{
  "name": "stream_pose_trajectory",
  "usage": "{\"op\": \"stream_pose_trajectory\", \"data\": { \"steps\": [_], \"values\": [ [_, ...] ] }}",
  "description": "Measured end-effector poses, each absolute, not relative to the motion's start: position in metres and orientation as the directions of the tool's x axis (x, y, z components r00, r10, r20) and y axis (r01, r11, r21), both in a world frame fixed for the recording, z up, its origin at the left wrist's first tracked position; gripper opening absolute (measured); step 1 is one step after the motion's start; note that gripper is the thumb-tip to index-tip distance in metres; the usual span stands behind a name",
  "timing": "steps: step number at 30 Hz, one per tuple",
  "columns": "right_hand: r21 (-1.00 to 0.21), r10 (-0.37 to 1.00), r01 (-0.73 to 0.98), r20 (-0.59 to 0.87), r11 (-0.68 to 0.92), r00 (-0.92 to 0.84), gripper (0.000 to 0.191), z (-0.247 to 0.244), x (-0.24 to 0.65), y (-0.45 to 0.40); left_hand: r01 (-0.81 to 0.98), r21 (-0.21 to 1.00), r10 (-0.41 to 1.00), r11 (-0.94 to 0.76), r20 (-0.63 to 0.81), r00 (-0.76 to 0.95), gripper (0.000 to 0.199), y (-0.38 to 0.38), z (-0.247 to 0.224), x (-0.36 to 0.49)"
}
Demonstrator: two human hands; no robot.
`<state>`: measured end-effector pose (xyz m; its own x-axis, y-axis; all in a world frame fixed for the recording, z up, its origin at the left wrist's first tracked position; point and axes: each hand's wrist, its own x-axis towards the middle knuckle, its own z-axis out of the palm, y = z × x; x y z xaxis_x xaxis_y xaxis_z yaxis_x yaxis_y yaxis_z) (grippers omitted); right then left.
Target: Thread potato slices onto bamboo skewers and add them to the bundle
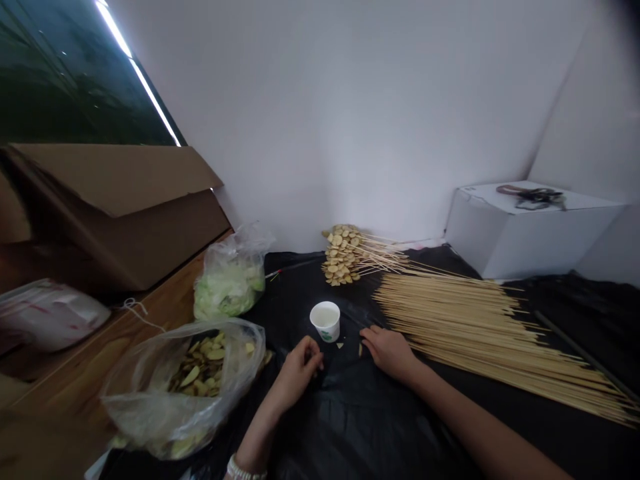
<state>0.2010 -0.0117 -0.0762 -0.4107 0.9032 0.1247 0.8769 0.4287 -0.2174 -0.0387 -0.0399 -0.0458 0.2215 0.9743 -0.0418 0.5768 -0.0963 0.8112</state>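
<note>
My left hand (299,373) is just in front of a white paper cup (326,322) with a green print and pale contents. Its fingers are curled together, and whatever may be between them is hidden. On the other side of the cup, my right hand (389,351) rests low over the black plastic cover (345,427), fingers reaching forward and slightly apart. A small thin slice (360,349) lies beside its fingertips. Right of that hand spreads a wide layer of bamboo skewers (460,317). Left of my left hand, an open clear plastic bag (145,393) holds sliced potatoes (203,367).
Skewered slices (341,257) lie in a heap by the wall. A tied bag of pale green vegetable (230,287) stands behind the potato bag. A cardboard box (120,220) is at left, a white box (525,227) with a dark strapped item at right.
</note>
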Motion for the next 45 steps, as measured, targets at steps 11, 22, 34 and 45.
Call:
{"op": "stream_pose_trajectory", "data": {
  "steps": [11, 22, 34, 45],
  "values": [
    [-0.211, 0.907, 0.882, 0.118, 0.421, -0.405, 0.023, -0.076, 0.201, -0.012, 0.946, 0.244, 0.974, -0.213, -0.018, 0.224, 0.030, -0.024, -0.051, 0.014],
    [-0.202, 0.909, 0.887, 0.116, 0.416, -0.400, 0.022, -0.074, 0.200, -0.011, 0.934, 0.324, 0.979, -0.151, -0.083, 0.187, 0.024, -0.023, -0.049, 0.020],
    [-0.201, 0.910, 0.888, 0.116, 0.413, -0.397, 0.023, -0.075, 0.200, -0.011, 0.896, 0.420, 0.984, -0.144, -0.037, 0.176, 0.015, -0.020, -0.058, 0.030],
    [-0.190, 0.911, 0.891, 0.105, 0.411, -0.398, 0.023, -0.076, 0.200, -0.010, 0.821, 0.537, 0.973, -0.194, -0.002, 0.232, 0.008, -0.014, -0.069, 0.053]
  ]
}}
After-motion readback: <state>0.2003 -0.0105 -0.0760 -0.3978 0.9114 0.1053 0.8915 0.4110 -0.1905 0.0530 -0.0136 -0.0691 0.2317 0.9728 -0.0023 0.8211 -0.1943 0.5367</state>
